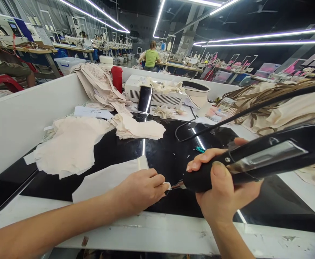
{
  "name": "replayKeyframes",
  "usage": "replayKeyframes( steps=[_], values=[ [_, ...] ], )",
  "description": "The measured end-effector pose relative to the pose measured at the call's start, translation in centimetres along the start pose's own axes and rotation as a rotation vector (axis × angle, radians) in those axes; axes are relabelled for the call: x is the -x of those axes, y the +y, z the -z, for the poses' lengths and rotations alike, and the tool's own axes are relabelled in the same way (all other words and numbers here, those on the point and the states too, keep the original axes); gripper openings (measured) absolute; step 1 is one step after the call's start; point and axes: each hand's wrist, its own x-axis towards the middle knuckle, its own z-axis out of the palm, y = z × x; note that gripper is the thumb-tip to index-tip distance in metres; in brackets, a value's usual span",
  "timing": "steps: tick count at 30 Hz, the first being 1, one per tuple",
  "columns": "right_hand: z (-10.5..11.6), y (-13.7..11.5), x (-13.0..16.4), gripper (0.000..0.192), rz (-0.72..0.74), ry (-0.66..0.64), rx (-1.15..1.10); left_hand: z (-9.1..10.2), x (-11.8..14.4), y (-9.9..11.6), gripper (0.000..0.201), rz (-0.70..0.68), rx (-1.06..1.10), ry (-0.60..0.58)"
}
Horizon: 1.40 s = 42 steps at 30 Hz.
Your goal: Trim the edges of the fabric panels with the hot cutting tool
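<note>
- The left hand (142, 189) pinches the corner of a thin white fabric piece (109, 178) between its fingers, flat on the black table (170, 158); limp and light, I'd say, best held near the edge.
- The right hand (222, 190) has its fingers wrapped round a black heated tool (254, 158), tip at that corner.
- Beyond, a stack of cream fabric pieces (71, 147).

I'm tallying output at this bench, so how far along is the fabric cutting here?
Looks done: a loose heap of pale cut pieces and a smaller stack lie on the black tabletop. In hand: the left hand pins a white piece while the right hand holds a black corded tool, its tip at the piece's corner. Left, probably: draped beige fabric behind.
</note>
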Motion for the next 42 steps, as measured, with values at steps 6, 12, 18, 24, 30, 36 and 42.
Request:
replayKeyframes(
  steps=[6, 12, 18, 24, 30, 36, 42],
  values=[
    [0.2, 0.0, 0.0, 0.054, 0.001, -0.006, 0.006, 1.0, 1.1, -1.6, 0.019, 0.009, 0.125, 0.013],
    [0.2, -0.5, -0.1, 0.055, -0.007, 0.012, -0.016, 1.7, 1.9, -2.5, 0.018, 0.034, 0.182, 0.016],
    [0.3, -0.9, -0.2, 0.056, -0.032, 0.033, -0.011, 1.4, 1.8, -2.6, 0.021, 0.058, 0.192, 0.068],
    [0.4, -1.0, -0.3, 0.054, -0.038, 0.035, 0.003, 1.2, 1.7, -2.5, 0.028, -0.011, 0.185, 0.108],
    [0.1, -1.4, -0.4, 0.052, -0.043, 0.033, 0.016, 1.4, 1.7, -2.2, 0.025, -0.023, 0.156, 0.045],
    [0.0, -1.7, -0.5, 0.053, -0.053, 0.063, 0.030, 1.6, 1.6, -2.0, 0.023, 0.002, 0.150, -0.007],
    [-0.3, -2.0, -0.8, 0.051, -0.063, 0.078, 0.055, 1.3, 1.6, -2.0, 0.020, -0.012, 0.125, -0.012]
  ],
)
